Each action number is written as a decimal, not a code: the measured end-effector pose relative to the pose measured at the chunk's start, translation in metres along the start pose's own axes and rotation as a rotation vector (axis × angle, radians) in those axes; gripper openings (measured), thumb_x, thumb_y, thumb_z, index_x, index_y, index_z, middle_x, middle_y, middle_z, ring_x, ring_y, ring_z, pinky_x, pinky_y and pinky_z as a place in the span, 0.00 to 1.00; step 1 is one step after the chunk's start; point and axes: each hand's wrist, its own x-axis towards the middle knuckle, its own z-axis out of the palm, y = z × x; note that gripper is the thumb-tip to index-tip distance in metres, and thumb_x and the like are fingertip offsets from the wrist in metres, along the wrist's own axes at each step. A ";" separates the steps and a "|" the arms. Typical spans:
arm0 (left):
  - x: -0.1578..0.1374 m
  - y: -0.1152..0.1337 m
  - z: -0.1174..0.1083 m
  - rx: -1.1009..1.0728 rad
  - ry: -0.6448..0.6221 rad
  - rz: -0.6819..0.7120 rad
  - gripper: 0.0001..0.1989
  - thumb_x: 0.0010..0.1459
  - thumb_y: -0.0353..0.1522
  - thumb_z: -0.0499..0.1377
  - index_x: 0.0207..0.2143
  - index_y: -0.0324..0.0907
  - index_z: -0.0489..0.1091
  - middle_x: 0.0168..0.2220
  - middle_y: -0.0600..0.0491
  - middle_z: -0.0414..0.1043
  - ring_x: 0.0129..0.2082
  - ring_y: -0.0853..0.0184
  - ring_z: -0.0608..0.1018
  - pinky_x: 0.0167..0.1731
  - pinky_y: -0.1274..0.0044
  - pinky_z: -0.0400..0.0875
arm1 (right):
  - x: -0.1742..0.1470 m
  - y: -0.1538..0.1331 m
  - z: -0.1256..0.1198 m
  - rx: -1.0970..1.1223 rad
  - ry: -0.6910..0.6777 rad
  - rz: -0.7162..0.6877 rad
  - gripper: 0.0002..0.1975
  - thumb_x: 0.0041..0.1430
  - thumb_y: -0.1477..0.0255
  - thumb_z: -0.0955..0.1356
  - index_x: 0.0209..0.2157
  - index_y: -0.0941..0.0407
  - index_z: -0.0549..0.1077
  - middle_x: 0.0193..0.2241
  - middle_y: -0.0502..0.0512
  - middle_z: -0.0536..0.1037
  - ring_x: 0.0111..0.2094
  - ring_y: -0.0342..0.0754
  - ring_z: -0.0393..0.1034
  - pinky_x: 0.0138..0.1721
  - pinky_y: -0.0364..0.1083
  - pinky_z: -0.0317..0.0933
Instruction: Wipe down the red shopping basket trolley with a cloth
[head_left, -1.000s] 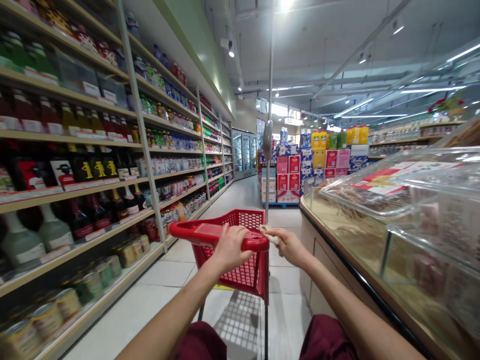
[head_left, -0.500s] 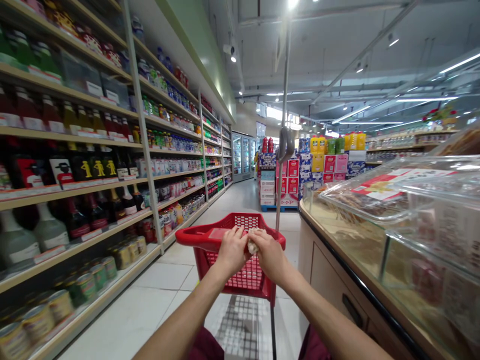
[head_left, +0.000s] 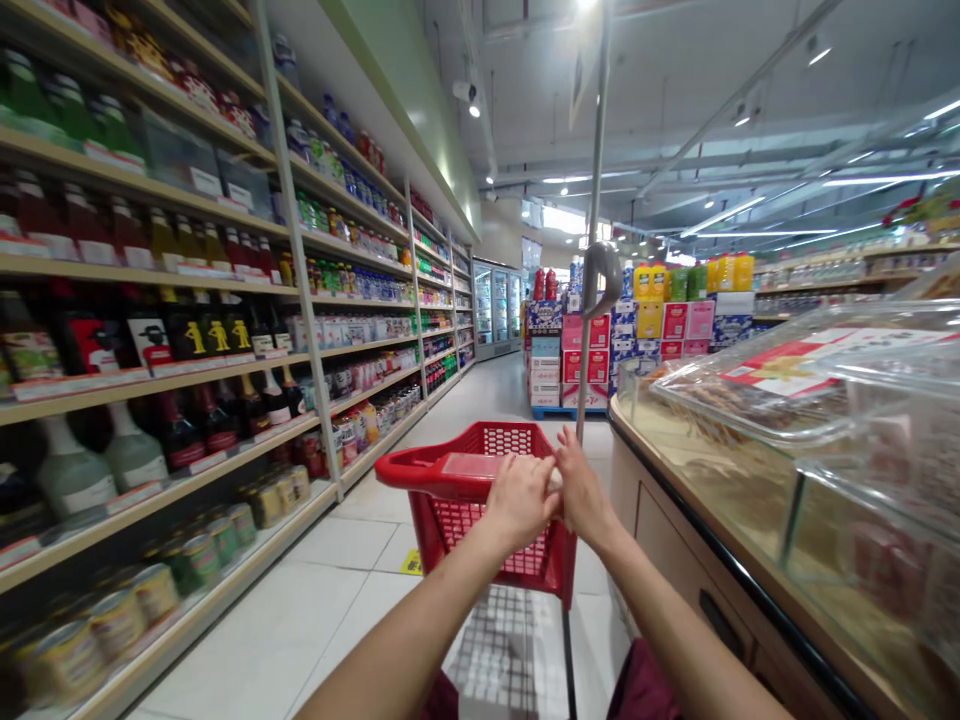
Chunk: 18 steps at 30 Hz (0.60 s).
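A red shopping cart (head_left: 450, 520) with a mesh basket stands in front of me, its bar and a flat panel facing me. My left hand (head_left: 521, 495) is curled at the right end of the bar. A crumpled whitish wad (head_left: 556, 480), perhaps tissue or cloth, shows at its fingertips, mostly hidden between both hands. Close beside it, my right hand (head_left: 585, 495) has its fingers stretched upward along a thin metal pole (head_left: 592, 360) with a grey hook-like piece (head_left: 601, 278). Whether those fingers touch the pole I cannot tell.
Shelves (head_left: 187, 380) of bottles and cans line the left side. On the right runs a wooden counter (head_left: 675, 560) with clear plastic food boxes (head_left: 780, 380). Stacked drink cartons (head_left: 577, 365) stand ahead on a blue pallet, with glass-door coolers (head_left: 495, 300) beyond.
Both hands have shifted right along the cart's bar. My right hand's fingers have straightened upward from their curl over the wad. The cart sits slightly farther right in view.
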 end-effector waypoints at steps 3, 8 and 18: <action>-0.008 -0.012 -0.003 0.108 0.015 0.055 0.14 0.55 0.33 0.49 0.44 0.43 0.65 0.43 0.50 0.70 0.47 0.63 0.68 0.53 0.65 0.53 | -0.003 0.010 0.002 -0.159 -0.030 0.019 0.28 0.60 0.61 0.54 0.57 0.62 0.53 0.48 0.66 0.68 0.47 0.54 0.64 0.47 0.54 0.57; -0.031 -0.081 -0.036 0.197 0.143 -0.255 0.16 0.57 0.32 0.45 0.46 0.45 0.64 0.45 0.50 0.70 0.46 0.62 0.69 0.51 0.61 0.54 | -0.004 0.018 0.005 -0.232 -0.046 -0.035 0.24 0.60 0.66 0.54 0.56 0.60 0.55 0.41 0.61 0.73 0.40 0.51 0.67 0.42 0.51 0.59; -0.004 -0.035 0.003 0.132 0.093 0.064 0.14 0.56 0.32 0.48 0.43 0.41 0.67 0.45 0.51 0.70 0.48 0.65 0.68 0.55 0.70 0.54 | -0.011 0.021 0.012 -0.344 -0.119 -0.158 0.25 0.60 0.66 0.55 0.56 0.63 0.54 0.39 0.61 0.73 0.41 0.52 0.65 0.44 0.52 0.55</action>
